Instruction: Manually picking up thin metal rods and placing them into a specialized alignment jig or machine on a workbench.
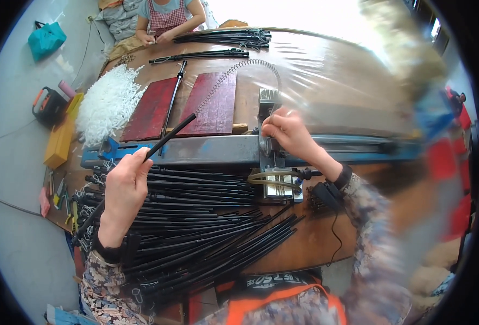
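Note:
My left hand point(124, 187) is closed round a black tube point(173, 132), which slants up to the right. Out of the tube's upper end comes a long thin coil spring point(246, 63), arching over to the right. Its far end drops toward my right hand point(289, 131), whose fingers are pinched together beside a metal clamp-like fixture point(269, 97). The spring's end at those fingers is partly hidden and slightly blurred. The fixture sits across a blue-and-grey metal rail point(212, 147). Below my left hand lies a wide pile of black rods point(207, 221), several with white cord loops.
A heap of white strips point(106, 105) lies at the left, beside two dark red boards point(209, 103). More black rods point(223, 39) lie at the far edge, near a co-worker point(169, 19) in a checked apron. A yellow box point(60, 141) and hand tools point(60, 195) line the left.

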Available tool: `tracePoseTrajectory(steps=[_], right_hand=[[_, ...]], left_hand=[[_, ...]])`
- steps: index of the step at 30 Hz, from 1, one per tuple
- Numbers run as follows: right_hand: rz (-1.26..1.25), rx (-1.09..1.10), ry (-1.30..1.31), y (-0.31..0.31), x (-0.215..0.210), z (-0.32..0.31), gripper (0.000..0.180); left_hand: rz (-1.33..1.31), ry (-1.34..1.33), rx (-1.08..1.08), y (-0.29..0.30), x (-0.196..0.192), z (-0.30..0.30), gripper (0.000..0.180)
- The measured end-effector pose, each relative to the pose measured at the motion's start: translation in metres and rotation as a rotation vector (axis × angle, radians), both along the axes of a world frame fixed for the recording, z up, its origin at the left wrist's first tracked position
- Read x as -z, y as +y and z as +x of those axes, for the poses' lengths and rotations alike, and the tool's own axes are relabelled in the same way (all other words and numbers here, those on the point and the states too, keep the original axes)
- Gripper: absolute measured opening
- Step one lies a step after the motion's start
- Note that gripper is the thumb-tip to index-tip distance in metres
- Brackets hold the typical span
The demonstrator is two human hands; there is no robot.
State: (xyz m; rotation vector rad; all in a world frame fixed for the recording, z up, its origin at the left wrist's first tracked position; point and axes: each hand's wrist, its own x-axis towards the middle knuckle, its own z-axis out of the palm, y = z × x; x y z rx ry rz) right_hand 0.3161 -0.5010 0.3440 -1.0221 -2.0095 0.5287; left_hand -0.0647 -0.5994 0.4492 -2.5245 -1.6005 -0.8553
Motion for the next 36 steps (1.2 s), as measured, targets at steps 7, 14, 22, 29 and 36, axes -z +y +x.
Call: tracePoseTrajectory(steps=[7,14,22,29,36], right_hand=[[0.285,-0.034,-0.417,-0.001,-0.008,-0.010,0.010],[0.576,0.381,-0.594,-0.025,0.032,0.109,0.017],[0.528,0.632,-0.753,-0.101,0.029,0.262,0.006],[0.242,0.610,-0.571,-0.092,0.053,0.279,0.004],[0.386,0.734,-0.657,-0.092,0.079,0.288,0.014]], left_hand=[[0.013,-0.041,-0.013,0.004,0.023,0.004,0.024],[-0.020,0.143,-0.059,0.030,0.041,-0.008,0.026],[0.129,0.069,0.453,0.109,0.107,0.150,0.018],[0.115,0.070,0.408,0.111,0.125,0.157,0.022],[0.083,-0.185,0.388,0.104,0.140,0.159,0.018]])
